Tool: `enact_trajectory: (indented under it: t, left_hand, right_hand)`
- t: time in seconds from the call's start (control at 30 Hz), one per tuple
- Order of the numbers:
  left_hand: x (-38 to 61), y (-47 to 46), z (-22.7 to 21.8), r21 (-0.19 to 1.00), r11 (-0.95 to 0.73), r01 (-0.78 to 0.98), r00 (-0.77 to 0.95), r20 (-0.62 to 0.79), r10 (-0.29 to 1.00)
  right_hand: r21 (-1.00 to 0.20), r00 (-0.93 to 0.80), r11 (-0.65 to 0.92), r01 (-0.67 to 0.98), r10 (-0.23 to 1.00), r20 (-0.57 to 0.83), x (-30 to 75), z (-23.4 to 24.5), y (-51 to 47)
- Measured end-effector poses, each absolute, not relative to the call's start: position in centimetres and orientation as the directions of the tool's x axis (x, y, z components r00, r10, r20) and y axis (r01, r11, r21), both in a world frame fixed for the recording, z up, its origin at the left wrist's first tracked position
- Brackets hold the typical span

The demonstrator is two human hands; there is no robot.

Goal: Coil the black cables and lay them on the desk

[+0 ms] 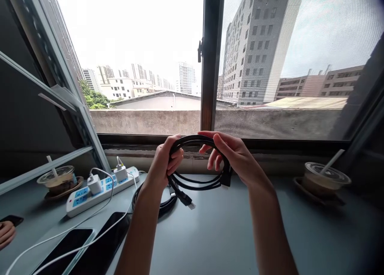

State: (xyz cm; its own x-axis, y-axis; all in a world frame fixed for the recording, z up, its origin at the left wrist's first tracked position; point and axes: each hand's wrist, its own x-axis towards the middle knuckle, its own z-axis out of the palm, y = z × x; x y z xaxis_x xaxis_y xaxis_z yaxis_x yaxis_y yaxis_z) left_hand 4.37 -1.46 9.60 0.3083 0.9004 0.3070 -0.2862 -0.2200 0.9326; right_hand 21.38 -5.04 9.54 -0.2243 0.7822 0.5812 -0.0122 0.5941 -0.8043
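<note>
1. A coiled black cable (193, 139) is held up above the tabletop (207, 235), in front of the window, its loop facing the viewer.
2. One dark connector (225, 179) hangs at the loop's lower right; another plug (184, 198), pale-tipped, sticks out at the lower left.
3. The left hand (166, 159) is closed around the coil's left side, fingers curled through the loop.
4. The right hand (234, 151) pinches the coil's upper right with the thumb; its index finger stretches over the top and the other fingers are loosely bent.
5. Beyond the left forearm, a second black coil (169, 207) lies on the tabletop.
6. Farther left is a white power strip (103, 189) with two white chargers (95, 183) plugged in; a white cord (112, 189) trails toward the near left, across two dark flat devices (69, 247).
7. Lidded cups with straws stand far left (60, 181) and far right (325, 179).
8. At the left edge, another person's hand (6, 233) rests beside a dark object (13, 219).
</note>
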Motion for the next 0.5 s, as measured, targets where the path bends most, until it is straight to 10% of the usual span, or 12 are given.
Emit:
enact_trajectory:
  t: [0.5]
  left_hand:
    - [4.1, -2.8, 10.4, 0.957, -0.066, -0.283, 0.557, 0.220, 0.801]
  right_hand:
    - [-0.666, -0.043, 0.720, 0.196, 0.684, 0.728, 21.1, 9.4, -5.1]
